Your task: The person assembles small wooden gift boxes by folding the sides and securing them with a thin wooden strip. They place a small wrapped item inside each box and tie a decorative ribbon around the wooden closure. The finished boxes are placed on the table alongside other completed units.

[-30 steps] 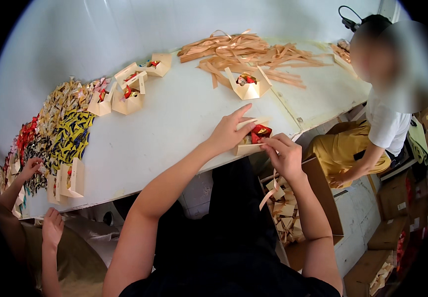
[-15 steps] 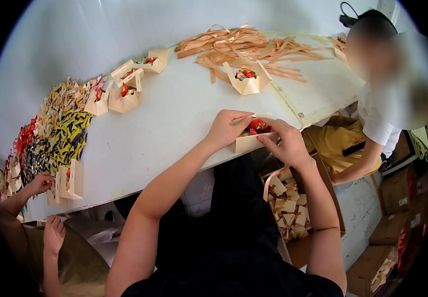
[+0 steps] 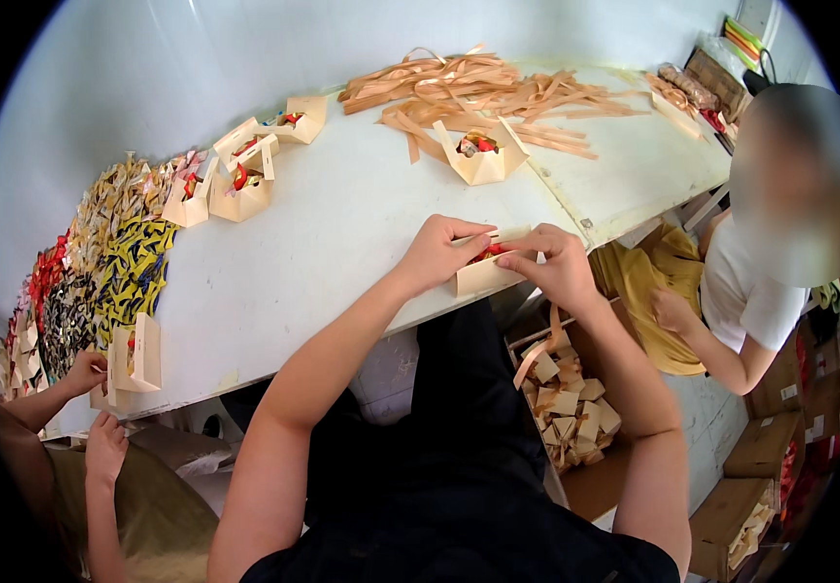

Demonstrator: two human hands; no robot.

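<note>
At the table's front edge stands a small cream cardboard box (image 3: pixel 490 279) with red-wrapped sweets (image 3: pixel 486 255) inside. My left hand (image 3: pixel 442 253) grips its left end, thumb and fingers pinched at the upper edge. On the opposite side my right hand (image 3: pixel 554 264) pinches the box's upper right edge, fingers bent over the opening. The sweets are partly hidden by my fingers and the near wall. Just beyond my hands is another open cream box (image 3: pixel 483 167) with red and pale wrapped sweets in it.
Tan ribbons (image 3: pixel 478 92) lie along the back. Several filled boxes (image 3: pixel 242 199) stand left, beside heaped wrapped sweets (image 3: pixel 134 262). A carton (image 3: pixel 624 476) of folded boxes (image 3: pixel 571 408) sits below my right arm. Co-workers sit on both sides; one's hand (image 3: pixel 85 372) is near a box (image 3: pixel 146 355).
My right hand has closed in over the box opening, and less of the red sweets shows. At the right, the co-worker has leaned back upright, with an arm drawn to the lap.
</note>
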